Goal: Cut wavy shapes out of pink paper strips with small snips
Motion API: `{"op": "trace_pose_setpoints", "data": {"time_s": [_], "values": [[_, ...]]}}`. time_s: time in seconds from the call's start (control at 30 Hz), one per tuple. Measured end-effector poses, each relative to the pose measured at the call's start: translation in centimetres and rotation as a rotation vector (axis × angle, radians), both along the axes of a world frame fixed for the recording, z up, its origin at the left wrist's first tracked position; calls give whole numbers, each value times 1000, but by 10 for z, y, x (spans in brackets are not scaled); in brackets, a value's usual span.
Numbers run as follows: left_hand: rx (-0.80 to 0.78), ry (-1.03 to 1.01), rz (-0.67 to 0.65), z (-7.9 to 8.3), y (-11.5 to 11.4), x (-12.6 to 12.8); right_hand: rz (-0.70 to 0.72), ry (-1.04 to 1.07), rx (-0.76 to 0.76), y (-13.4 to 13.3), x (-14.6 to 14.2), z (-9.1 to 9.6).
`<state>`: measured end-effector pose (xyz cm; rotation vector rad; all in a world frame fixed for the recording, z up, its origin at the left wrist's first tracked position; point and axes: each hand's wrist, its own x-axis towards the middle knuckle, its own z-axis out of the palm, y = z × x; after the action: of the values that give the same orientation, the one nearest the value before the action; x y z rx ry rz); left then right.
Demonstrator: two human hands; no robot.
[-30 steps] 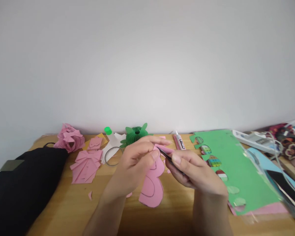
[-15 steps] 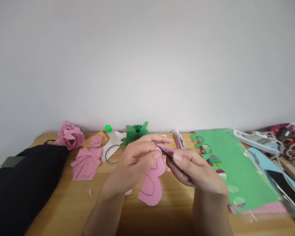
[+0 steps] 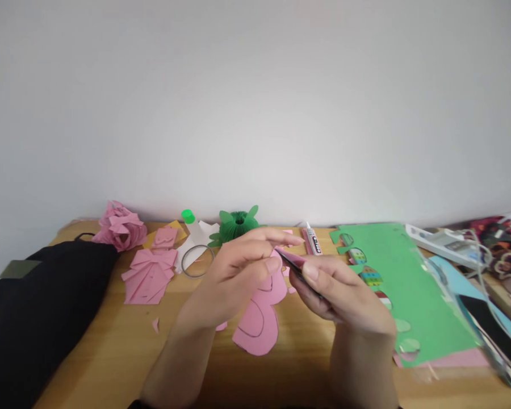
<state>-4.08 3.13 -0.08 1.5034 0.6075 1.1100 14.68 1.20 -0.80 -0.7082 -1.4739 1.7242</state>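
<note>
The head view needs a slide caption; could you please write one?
Left hand holding a pink paper cutout, right hand gripping a dark tool, above a wooden table.

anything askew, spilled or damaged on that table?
No visible spill. One small pink scrap lies loose on the wooden table, apart from the folded pink piece, like a stray offcut. The green sheet has a notched left edge, probably cut.

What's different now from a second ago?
The lower end of the pink, lobed paper shape swung slightly left. Things on the brown wooden table appear slightly higher in view, perhaps because the head tilted. Nothing was taken or let go: the bare left hand kept its grip on the paper, the bare right hand on a thin, dark, pointed tool.
</note>
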Motion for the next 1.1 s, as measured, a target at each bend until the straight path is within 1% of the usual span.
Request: {"op": "trace_pose_setpoints", "data": {"time_s": [0.2, 0.37, 0.5, 0.67, 0.8, 0.9, 1.0, 1.1], "values": [[-8, -36, -40, 1, 0, 0, 2, 7, -33, -1, 0, -2], [-17, -36, -57, 2, 1, 0, 8, 28, -18, 0, 0, -1], [-35, -29, -69, 3, 1, -1, 18, 12, -47, 0, 0, 0], [-61, 2, -65, 5, 0, -2, 19, 27, -22, 0, 0, 2], [-65, -43, -73, 5, 0, 0, 17, 49, 1, 1, 0, 0], [-86, -64, -49, 5, -1, 2, 12, 39, 12, 1, 1, -2], [-97, -44, -52, 6, 0, 2, 6, 22, -4, 0, 2, -1], [-95, -49, -62, 5, 1, 2, -23, 49, -22, -2, 3, 1]]}}
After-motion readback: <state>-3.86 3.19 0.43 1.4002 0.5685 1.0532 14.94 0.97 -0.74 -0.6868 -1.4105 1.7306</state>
